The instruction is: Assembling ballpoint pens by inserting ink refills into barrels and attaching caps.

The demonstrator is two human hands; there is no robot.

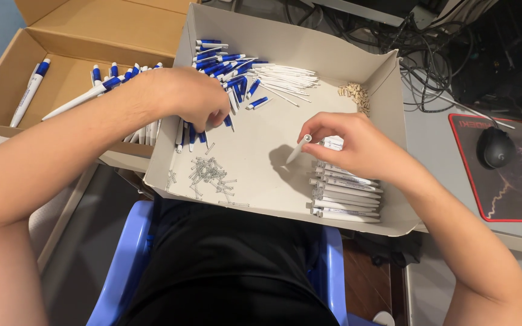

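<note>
Two hands work inside a shallow white cardboard tray [285, 45]. Right hand [357, 148]: thumb and forefinger pinch a white pen barrel [298, 149], which slants down and leftward from the fingertips, its lower end just above the tray floor; the remaining fingers curl loosely. Left hand [185, 96]: fingers [215, 118] bent downward, tips touching the near edge of a heap of blue pen parts [228, 66]; whether one is actually gripped cannot be told, since the knuckles cover the tips.

Beyond the left fingertips, the blue heap runs to the tray's far wall, with a bundle of thin white refills [285, 78] beside it. Below those fingertips lies a scatter of small metal springs [209, 175]. Under and beside the right palm, a stack of white barrels [345, 196] lies against the tray's right wall, partly hidden by the hand. Past the right knuckles, in the far corner, sits a small pile of tan pieces [354, 93], too small to identify.

Left of the tray, a brown carton [74, 36] holds assembled blue-and-white pens [31, 90], several covered by the left forearm. Right of the tray, a black mouse [493, 147] rests on a red-edged pad [509, 199], cut off by the frame.
</note>
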